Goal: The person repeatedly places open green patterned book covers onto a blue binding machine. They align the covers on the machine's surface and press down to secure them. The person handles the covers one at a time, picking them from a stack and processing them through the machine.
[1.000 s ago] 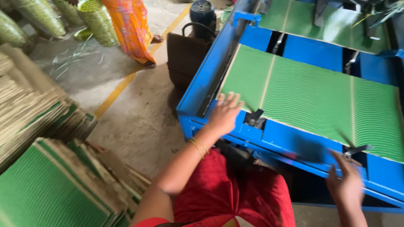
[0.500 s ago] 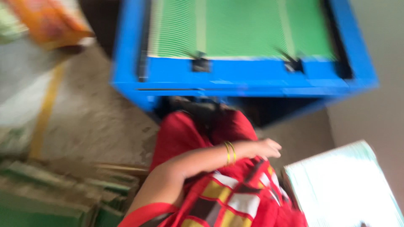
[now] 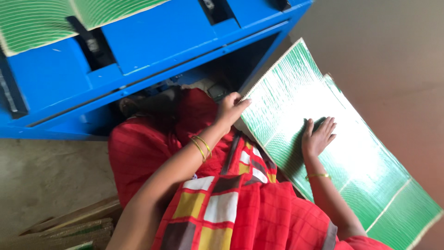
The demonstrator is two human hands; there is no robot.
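Note:
A shiny green ribbed sheet (image 3: 351, 139) lies tilted at my right side, on top of another like it. My left hand (image 3: 230, 109) grips its near left edge, fingers curled around the rim. My right hand (image 3: 317, 136) presses flat on the sheet's upper face with the fingers spread. Both wrists carry thin gold bangles. Red patterned cloth (image 3: 231, 203) covers my lap below the hands.
A blue machine frame (image 3: 152, 41) fills the upper left, with a green ribbed sheet (image 3: 51, 21) lying on its bed. Stacked sheets (image 3: 74, 227) show edge-on at the lower left. Grey floor (image 3: 393, 55) stretches to the right.
The view has swung from the blue machine to my right side. Both hands left the machine's edge and now rest on the green sheet beside me.

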